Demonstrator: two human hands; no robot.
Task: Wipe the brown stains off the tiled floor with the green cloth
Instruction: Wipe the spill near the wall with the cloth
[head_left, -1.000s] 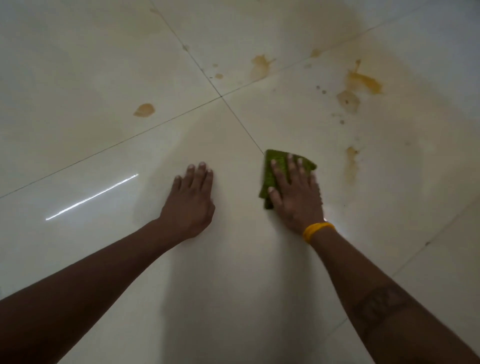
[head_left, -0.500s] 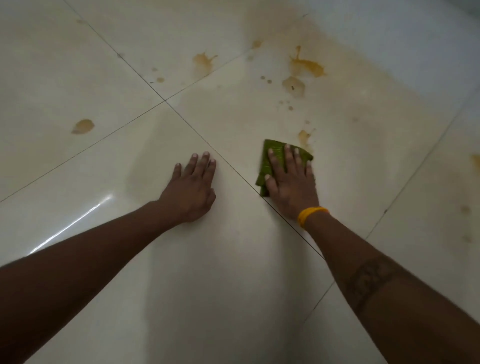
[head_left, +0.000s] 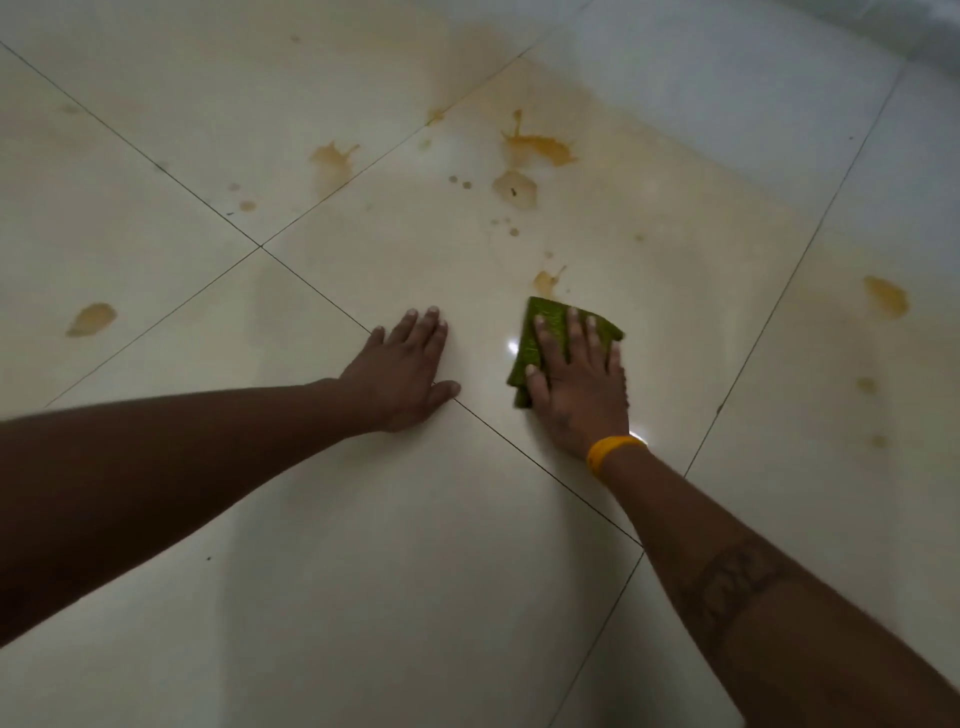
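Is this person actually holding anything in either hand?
The right hand presses the green cloth flat to the floor, covering its near part. The left hand rests bare on the tile.

Two bare forearms are seen, no sleeves visible. A yellow wristband, smooth and plain, prob. rubber, is worn at the wrist just behind the right hand. A dark band tattoo w/ a patterned design is marked across the right forearm, further back from the wristband; details can't be made out. Nothing is worn on the left hand or wrist. Short nails are seen on both hands.
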